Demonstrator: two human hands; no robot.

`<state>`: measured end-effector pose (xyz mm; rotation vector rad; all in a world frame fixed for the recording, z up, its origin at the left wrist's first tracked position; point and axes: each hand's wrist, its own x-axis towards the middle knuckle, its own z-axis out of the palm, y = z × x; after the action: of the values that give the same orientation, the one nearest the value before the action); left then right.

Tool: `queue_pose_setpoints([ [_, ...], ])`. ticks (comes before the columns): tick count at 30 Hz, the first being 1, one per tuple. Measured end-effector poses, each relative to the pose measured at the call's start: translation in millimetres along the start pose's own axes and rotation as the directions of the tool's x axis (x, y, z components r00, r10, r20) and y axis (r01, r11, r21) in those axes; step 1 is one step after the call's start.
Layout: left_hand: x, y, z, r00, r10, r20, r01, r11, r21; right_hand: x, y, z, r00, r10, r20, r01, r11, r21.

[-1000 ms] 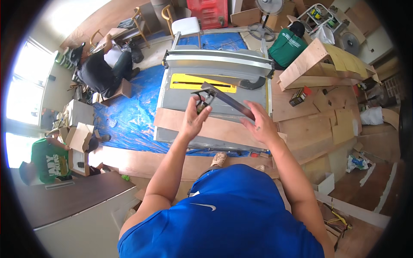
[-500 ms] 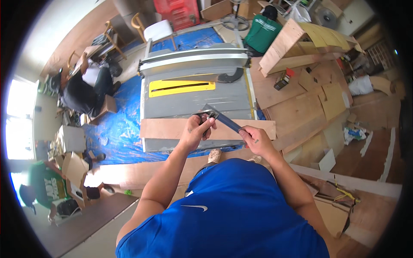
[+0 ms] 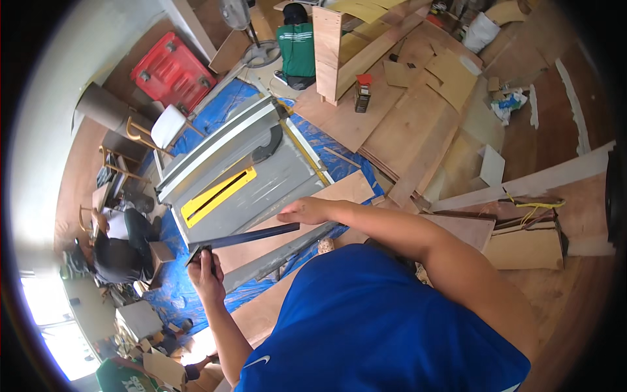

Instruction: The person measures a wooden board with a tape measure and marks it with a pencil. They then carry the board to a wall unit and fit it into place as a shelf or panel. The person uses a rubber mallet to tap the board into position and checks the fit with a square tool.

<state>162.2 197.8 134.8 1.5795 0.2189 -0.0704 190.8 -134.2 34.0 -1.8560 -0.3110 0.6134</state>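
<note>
My left hand [image 3: 208, 273] grips a combination square [image 3: 241, 238], its head in my fingers and its dark blade angled out to the right. My right hand [image 3: 304, 210] is off the square, fingers extended at the long plywood strip [image 3: 349, 186]; whether they touch it is unclear. The strip lies across the near part of the grey table saw top [image 3: 268, 183]. Beyond it are the yellow slotted insert [image 3: 196, 210], a dark curved blade guard [image 3: 264, 150] and the long metal fence [image 3: 206, 134].
A co-worker in green [image 3: 294, 59] crouches behind a wooden frame [image 3: 326, 55]; others sit at left [image 3: 124, 255] and lower left [image 3: 114, 375]. Plywood sheets [image 3: 405, 130] cover the floor at right, blue tarp [image 3: 170, 287] surrounds the saw, and yellow cable [image 3: 535, 202] lies right.
The view has rotated, tilting the saw diagonally. My right hand has let go of the square and moved to the plywood strip; my left hand keeps hold of the square.
</note>
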Motion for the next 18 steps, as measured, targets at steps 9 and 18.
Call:
queue_pose_setpoints([
  [9,-32.4,-11.1,-0.8,0.993,-0.064,-0.101,0.043,0.979,-0.198,-11.0,-34.6,13.9,0.97,-0.089,0.228,0.073,0.994,0.079],
  [18,-48.4,76.1,-120.2,0.851,0.253,-0.459,-0.158,0.959,0.234,-4.7,33.2,41.3,0.972,-0.099,0.212,0.233,0.419,-0.877],
])
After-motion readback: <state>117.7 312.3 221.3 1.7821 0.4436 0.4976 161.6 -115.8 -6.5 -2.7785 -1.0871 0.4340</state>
